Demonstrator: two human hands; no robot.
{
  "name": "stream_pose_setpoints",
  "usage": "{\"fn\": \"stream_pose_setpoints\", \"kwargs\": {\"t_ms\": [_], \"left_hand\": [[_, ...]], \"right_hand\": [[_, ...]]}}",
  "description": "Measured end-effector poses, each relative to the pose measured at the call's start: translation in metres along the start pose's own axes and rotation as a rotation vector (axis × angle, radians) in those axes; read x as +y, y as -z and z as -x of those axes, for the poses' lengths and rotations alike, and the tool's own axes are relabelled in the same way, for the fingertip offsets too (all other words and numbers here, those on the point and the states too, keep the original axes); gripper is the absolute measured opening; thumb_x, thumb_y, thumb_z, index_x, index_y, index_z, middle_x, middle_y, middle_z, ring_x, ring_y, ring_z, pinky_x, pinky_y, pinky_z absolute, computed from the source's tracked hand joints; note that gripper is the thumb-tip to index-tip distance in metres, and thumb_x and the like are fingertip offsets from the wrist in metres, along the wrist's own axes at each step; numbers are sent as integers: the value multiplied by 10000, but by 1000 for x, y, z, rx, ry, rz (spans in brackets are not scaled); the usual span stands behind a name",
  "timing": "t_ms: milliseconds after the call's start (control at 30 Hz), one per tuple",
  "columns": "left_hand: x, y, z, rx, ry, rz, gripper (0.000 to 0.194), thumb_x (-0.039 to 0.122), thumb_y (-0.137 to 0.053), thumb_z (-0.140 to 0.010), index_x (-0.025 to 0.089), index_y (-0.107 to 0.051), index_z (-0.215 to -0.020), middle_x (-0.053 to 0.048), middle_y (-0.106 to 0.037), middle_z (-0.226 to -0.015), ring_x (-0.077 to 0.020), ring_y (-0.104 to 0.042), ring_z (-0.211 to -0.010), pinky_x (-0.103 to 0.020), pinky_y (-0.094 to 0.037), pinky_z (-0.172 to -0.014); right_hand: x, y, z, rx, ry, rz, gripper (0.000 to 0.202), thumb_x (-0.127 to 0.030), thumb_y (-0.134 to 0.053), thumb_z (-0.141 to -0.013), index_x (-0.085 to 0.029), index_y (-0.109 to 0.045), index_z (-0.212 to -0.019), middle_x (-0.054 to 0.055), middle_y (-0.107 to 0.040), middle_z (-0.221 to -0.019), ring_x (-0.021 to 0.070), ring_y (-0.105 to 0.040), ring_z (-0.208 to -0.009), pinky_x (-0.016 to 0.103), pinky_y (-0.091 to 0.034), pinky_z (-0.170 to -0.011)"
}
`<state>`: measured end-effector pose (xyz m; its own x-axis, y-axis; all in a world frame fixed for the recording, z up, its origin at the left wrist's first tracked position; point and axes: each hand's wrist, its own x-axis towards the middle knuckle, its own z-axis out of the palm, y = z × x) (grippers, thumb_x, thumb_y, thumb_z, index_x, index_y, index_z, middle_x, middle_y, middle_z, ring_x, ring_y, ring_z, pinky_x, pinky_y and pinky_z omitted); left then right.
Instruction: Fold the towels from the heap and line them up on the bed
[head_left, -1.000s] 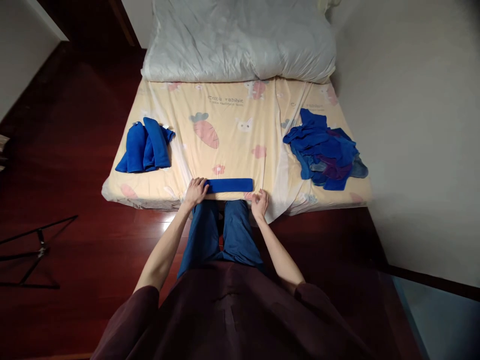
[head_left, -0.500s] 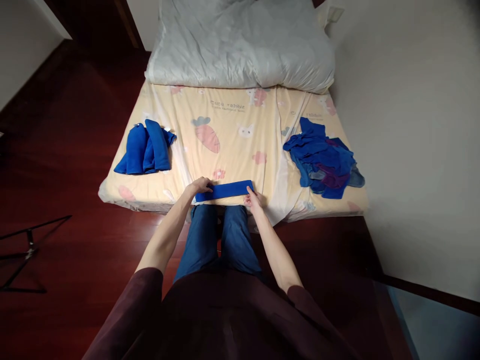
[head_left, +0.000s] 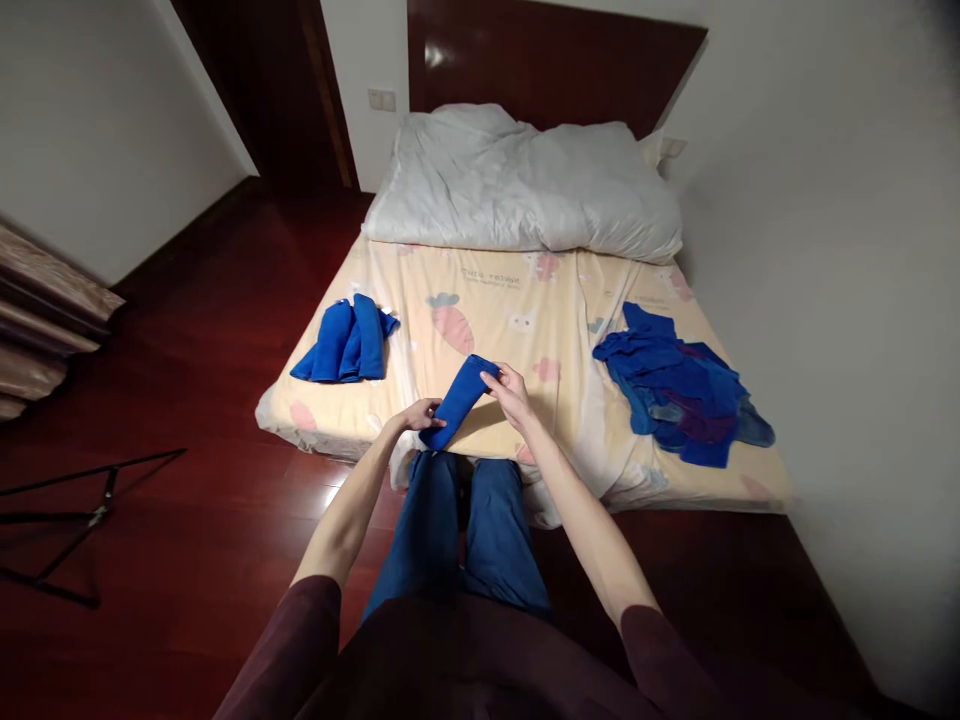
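A blue cloth, folded into a narrow strip, is tilted up off the near edge of the bed between my two hands. My left hand grips its lower left end. My right hand pinches the upper right end between thumb and fingers. Several folded blue cloths lie together on the left side of the bed. On the right side is a loose, crumpled heap of blue clothes, with some purple and denim-like pieces in it.
The bed has a yellow sheet with carrot and rabbit prints. A pale quilt lies bunched at the headboard. Black tripod-like legs stand on the dark red floor at left, near a curtain. A wall borders the right side.
The strip has gone from lying level along the bed edge to being raised and slanted, its right end higher. Both hands moved with it. The view has tipped up, showing the headboard.
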<state>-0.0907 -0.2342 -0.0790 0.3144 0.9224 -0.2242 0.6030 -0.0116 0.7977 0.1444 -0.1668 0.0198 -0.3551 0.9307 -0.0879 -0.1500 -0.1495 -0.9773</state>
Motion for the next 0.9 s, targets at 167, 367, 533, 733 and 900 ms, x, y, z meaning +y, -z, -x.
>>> {"fn": "stream_pose_setpoints", "kwargs": {"t_ms": [167, 367, 533, 733, 900], "left_hand": [[-10, 27, 28, 332, 28, 113, 476, 443, -738, -780, 145, -660, -1144, -89, -737, -1058, -227, -665, -936, -314, -535, -784], [-29, 65, 42, 740, 199, -125, 367, 295, -699, -820, 151, -677, -1157, -89, -718, -986, -259, -630, -985, -353, -513, -871], [-43, 85, 34, 778, 285, -181, 286, 305, -694, -832, 151, -692, -1072, -83, -689, -887, -272, -619, -926, -348, -496, -831], [-61, 92, 22, 821, 306, -165, 292, 313, -671, -851, 155, -672, -1096, -106, -724, -967, -282, -642, -959, -343, -496, -835], [-76, 87, 20, 798, 328, -143, 260, 291, -665, -852, 160, -669, -1076, -104, -735, -958, -273, -653, -906, -350, -502, -835]], "right_hand": [[-36, -62, -39, -146, 193, 88, 554, -542, -895, -644, -200, -664, -1013, 44, -761, -978, 178, -713, -923, 300, -579, -864], [-51, -122, -70, -208, 356, 221, 585, -544, -876, -673, -204, -656, -1095, 89, -759, -1075, 218, -732, -1013, 324, -579, -847], [-51, -156, -85, -247, 413, 322, 511, -494, -851, -723, -208, -661, -1101, 93, -768, -1090, 219, -739, -1027, 332, -580, -853], [-52, -177, -99, -301, 427, 359, 389, -347, -821, -771, -200, -660, -1094, 94, -768, -1141, 209, -737, -1068, 311, -570, -851], [-42, -180, -103, -309, 373, 399, 358, -288, -806, -787, -199, -659, -1101, 87, -769, -1127, 206, -731, -1072, 318, -572, -861]]}}
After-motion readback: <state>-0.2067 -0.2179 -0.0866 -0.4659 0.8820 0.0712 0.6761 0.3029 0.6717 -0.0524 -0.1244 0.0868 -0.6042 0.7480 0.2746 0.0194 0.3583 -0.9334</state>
